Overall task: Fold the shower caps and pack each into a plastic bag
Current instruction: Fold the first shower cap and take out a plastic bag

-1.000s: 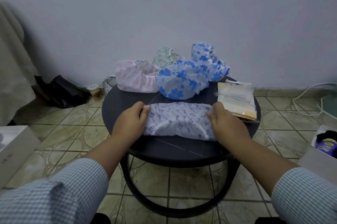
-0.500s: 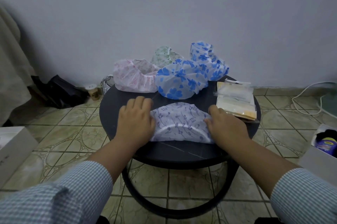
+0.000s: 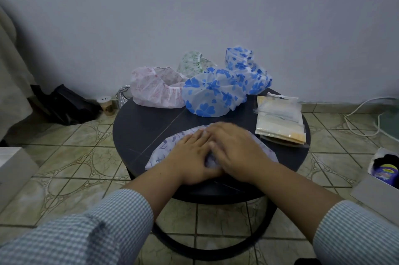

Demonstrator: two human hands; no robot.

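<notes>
A white shower cap with a purple print (image 3: pixel 165 149) lies flattened on the near half of the round dark table (image 3: pixel 146 122). My left hand (image 3: pixel 192 156) and my right hand (image 3: pixel 235 152) lie side by side on its middle, fingers straight, pressing it flat. Further back sit a pink-printed cap (image 3: pixel 154 89), a green-printed cap (image 3: pixel 193 64) and two blue-flowered caps (image 3: pixel 212 95) (image 3: pixel 246 66). A stack of clear plastic bags (image 3: pixel 279 120) lies on the table's right side.
The table stands close to a grey wall on a tiled floor. A black bag (image 3: pixel 64 105) and a small jar (image 3: pixel 105 103) lie on the floor at left, a white box (image 3: pixel 13 169) at far left. A box with a tin (image 3: pixel 385 170) and a white cable (image 3: pixel 362 113) are at right.
Both hands have moved from the ends of the purple-printed cap inward to its middle. The cap has gone from a puffed roll to a flatter half-round shape.
</notes>
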